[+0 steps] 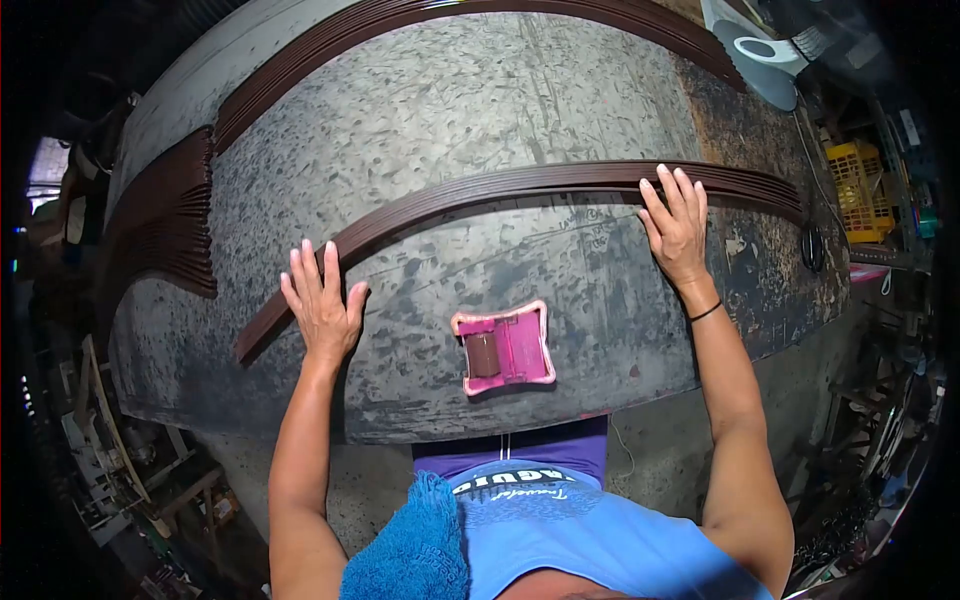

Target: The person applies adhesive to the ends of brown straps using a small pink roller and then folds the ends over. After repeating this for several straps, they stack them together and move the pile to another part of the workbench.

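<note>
A bundle of long, thin dark brown strips (500, 186) lies in an arc across the grey table in front of me. My left hand (325, 305) rests near its left end, fingers spread and fingertips on the strips. Toward the right part of the bundle, my right hand (680, 228) lies with its fingers stretched over the lower edge. Neither hand is wrapped around anything. Between my forearms sits a pink tray (528, 345) with a padded-looking rim, holding a brown roll (483, 355) in its left side.
Another stack of brown strips (165, 225) fans out at the table's left side, and a long bundle (330, 50) curves along the back. A grey fan-shaped object (768, 80) stands at the back right. Beyond the right edge is a yellow crate (860, 195). A blue towel (415, 540) hangs at my front.
</note>
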The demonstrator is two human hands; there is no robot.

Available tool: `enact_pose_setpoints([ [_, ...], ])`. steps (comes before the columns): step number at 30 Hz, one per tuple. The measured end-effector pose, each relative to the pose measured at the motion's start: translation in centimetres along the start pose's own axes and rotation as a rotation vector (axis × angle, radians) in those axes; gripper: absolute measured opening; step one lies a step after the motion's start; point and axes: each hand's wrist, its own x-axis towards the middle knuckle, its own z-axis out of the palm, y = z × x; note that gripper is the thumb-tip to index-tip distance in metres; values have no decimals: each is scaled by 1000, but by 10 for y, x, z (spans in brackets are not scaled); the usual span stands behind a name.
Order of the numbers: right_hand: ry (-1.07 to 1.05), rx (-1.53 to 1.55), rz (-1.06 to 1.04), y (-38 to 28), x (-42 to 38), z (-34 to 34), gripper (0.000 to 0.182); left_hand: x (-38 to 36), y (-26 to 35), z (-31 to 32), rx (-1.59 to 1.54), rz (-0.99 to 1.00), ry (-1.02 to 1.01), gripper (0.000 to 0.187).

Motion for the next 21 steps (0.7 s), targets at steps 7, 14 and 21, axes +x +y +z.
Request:
enact_pose_setpoints([
  [7,185,110,49,7,6,-6,11,-17,-4,-3,-79,61,303,66],
  [14,137,151,-242,-69,33,-212,19,-19,53,-111,-273,383,711,92],
  [21,-5,147,-344,-163,-18,-380,20,-54,148,-137,-759,642,274,75],
])
